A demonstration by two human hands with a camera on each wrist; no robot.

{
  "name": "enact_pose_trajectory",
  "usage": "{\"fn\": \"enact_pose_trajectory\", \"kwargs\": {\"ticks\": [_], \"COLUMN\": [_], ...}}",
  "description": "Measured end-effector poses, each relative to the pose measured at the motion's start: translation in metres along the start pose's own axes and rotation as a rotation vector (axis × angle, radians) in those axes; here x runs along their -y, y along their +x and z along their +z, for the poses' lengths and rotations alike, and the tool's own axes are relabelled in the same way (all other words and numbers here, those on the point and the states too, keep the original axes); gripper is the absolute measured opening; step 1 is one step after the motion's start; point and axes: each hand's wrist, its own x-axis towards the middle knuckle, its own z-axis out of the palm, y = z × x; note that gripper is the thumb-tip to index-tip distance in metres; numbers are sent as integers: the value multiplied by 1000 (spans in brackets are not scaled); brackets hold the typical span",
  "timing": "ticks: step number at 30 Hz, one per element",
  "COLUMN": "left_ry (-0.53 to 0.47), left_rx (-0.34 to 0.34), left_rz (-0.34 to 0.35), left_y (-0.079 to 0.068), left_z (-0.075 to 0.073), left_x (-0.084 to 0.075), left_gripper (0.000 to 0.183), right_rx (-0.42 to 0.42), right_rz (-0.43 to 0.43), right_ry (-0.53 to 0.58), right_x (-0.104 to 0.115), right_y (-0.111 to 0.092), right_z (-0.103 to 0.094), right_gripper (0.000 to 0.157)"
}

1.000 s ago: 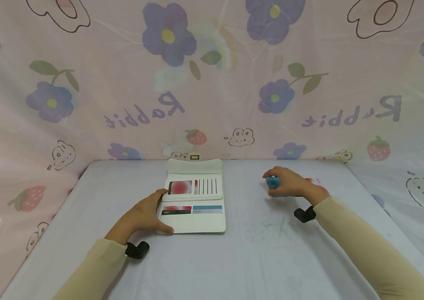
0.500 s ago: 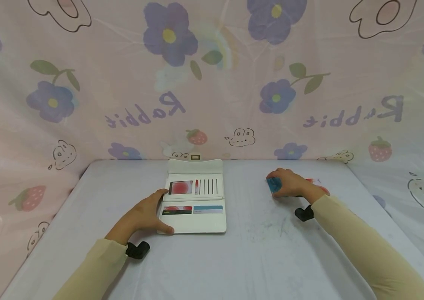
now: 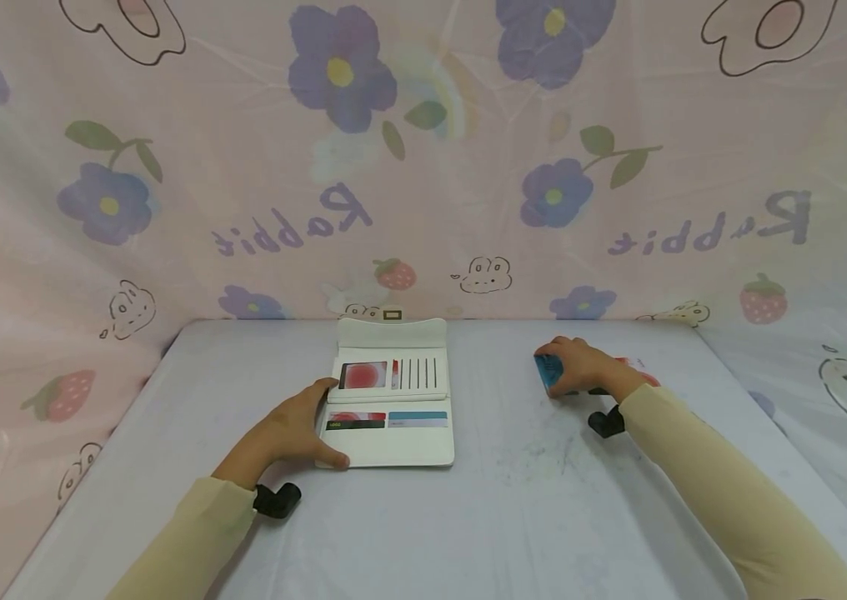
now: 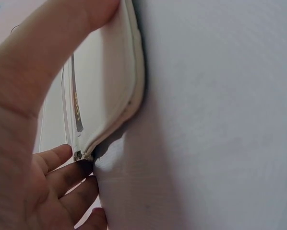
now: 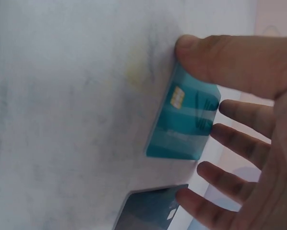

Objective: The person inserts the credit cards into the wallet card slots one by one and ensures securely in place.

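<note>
An unfolded white wallet [image 3: 408, 450] lies on the table with cards in its slots and a red card [image 3: 362, 376] in its window. My left hand [image 3: 292, 427] holds the wallet by its left side, thumb at the near corner and fingertips at the side edge. To the right, my right hand [image 3: 577, 367] holds a teal chip card [image 5: 182, 127] by opposite edges, between thumb and fingers. In the head view the card looks tilted. A dark card [image 5: 148, 208] lies beside it, with one fingertip at its edge in the right wrist view.
A red and white card [image 3: 641, 367] shows partly behind the right wrist. The white-covered table [image 3: 423, 533] ends at a patterned cloth backdrop [image 3: 423, 208]. Black wrist mounts [image 3: 277, 500] sit at both cuffs.
The teal card has shifted slightly right and turned from lying flatter to a steeper tilt as the right hand's fingers drew together. The left hand and wallet stay put.
</note>
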Motion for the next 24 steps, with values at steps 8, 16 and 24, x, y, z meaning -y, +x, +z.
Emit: {"fn": "enact_pose_trajectory", "kwargs": {"ticks": [8, 16, 24], "left_ry": [4, 5, 0], "left_rx": [1, 2, 3], "left_rz": [-7, -8, -11], "left_y": [-1, -1, 0], "left_z": [-1, -1, -1], "left_x": [-2, -2, -2], "left_gripper": [125, 125, 125], "right_rx": [30, 31, -4], "right_rz": [10, -3, 17], "right_ry": [1, -31, -30], "right_x": [-1, -1, -1], "right_y": [4, 7, 7], "right_z": [-1, -3, -3], "right_gripper": [77, 76, 76]}}
